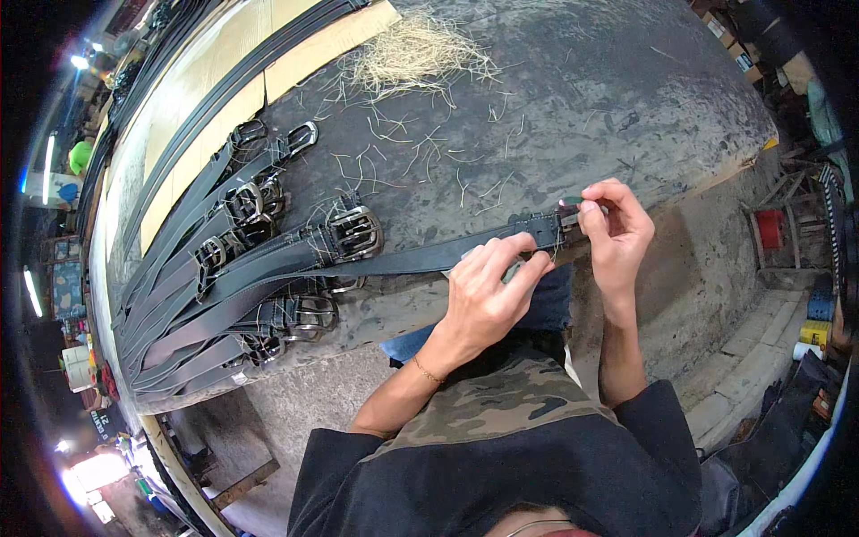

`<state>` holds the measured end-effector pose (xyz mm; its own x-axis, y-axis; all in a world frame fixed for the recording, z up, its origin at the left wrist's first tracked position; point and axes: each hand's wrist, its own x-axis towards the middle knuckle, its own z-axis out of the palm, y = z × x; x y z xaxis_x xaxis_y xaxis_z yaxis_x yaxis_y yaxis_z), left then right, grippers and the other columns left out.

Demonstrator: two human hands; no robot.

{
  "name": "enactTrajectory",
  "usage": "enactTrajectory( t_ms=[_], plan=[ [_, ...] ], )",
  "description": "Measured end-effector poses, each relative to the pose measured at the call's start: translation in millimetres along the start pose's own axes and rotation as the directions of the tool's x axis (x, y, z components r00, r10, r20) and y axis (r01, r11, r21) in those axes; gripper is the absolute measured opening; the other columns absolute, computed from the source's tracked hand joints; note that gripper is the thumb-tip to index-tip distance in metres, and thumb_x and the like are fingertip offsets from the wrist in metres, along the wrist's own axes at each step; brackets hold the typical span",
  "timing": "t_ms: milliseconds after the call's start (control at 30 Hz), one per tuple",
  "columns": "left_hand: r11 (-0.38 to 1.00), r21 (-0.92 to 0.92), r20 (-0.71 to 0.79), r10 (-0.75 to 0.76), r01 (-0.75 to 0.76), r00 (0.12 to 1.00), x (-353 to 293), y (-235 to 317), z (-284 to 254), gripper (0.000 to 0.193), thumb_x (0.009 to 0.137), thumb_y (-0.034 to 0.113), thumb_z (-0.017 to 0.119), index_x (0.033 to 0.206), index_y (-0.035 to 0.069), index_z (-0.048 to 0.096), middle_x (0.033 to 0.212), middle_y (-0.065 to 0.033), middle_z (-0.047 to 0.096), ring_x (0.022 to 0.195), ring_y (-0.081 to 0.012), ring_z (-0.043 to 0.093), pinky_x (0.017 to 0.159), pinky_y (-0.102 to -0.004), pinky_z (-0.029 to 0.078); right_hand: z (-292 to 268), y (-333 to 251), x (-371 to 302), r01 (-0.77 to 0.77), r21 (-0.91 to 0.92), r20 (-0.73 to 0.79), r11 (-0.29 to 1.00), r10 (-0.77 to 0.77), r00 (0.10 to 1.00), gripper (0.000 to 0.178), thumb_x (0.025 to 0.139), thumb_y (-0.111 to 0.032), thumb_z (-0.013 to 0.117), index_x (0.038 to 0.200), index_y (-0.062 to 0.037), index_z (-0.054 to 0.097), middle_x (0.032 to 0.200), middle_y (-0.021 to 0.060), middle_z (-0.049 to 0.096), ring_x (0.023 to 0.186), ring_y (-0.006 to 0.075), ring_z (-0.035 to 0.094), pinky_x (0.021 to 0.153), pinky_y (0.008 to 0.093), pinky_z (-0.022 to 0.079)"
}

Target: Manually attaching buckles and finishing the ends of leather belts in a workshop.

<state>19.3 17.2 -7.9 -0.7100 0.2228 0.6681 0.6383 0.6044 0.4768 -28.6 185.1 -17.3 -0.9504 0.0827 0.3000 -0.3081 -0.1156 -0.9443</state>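
Note:
A black leather belt (416, 260) stretches from the pile on the left to the table's front edge. My left hand (488, 291) is closed on it near its buckle end, fingers bent over the strap. Something greyish (513, 270) shows between those fingers, too covered to name. My right hand (617, 228) pinches a small green object (574, 201) between thumb and forefinger, right at the belt's end. Its kind is hard to make out. Loose thread ends hang from the belt beside my left fingertips. The belt's own buckle is mostly hidden.
More black belts with metal buckles (356, 231) lie heaped on the left of the dark table (626, 98). A mound of pale thread scraps (416, 55) sits at the far side, with loose bits scattered nearer. Cardboard (327, 49) lies under some straps. A metal frame (787, 219) stands at right.

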Motion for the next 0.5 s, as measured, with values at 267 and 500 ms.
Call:
enactTrajectory(
  t_ms=[267, 500],
  plan=[
    [1.0, 0.011, 0.065, 0.028, -0.029, 0.997, 8.1, 1.3, 2.1, 0.023, 0.069, 0.005, 0.077, 0.089, 0.004, 0.065, 0.102, -0.0072, 0.066, 0.066, -0.0176, 0.059, 0.054, -0.031, 0.046, -3.8, -3.0, -0.1, -0.072, 0.169, -0.048, 0.983, 0.081, 0.996, 0.008, 0.088, 0.006, 0.057, 0.094, 0.0017, 0.06, 0.085, 0.0022, 0.056, 0.067, 0.006, 0.05, 0.058, 0.0209, 0.04],
    [0.987, -0.003, 0.151, 0.162, -0.163, 0.975, 9.3, -5.7, 8.4, 0.025, 0.067, 0.004, 0.072, 0.09, 0.004, 0.065, 0.097, -0.0059, 0.066, 0.063, -0.018, 0.057, 0.053, -0.0309, 0.045, -4.0, -2.9, -0.5, -0.067, 0.257, -0.074, 0.964, 0.089, 0.993, 0.006, 0.089, 0.004, 0.058, 0.095, 0.0009, 0.06, 0.084, 0.0028, 0.055, 0.064, 0.0068, 0.047, 0.056, 0.022, 0.039]
  ],
)
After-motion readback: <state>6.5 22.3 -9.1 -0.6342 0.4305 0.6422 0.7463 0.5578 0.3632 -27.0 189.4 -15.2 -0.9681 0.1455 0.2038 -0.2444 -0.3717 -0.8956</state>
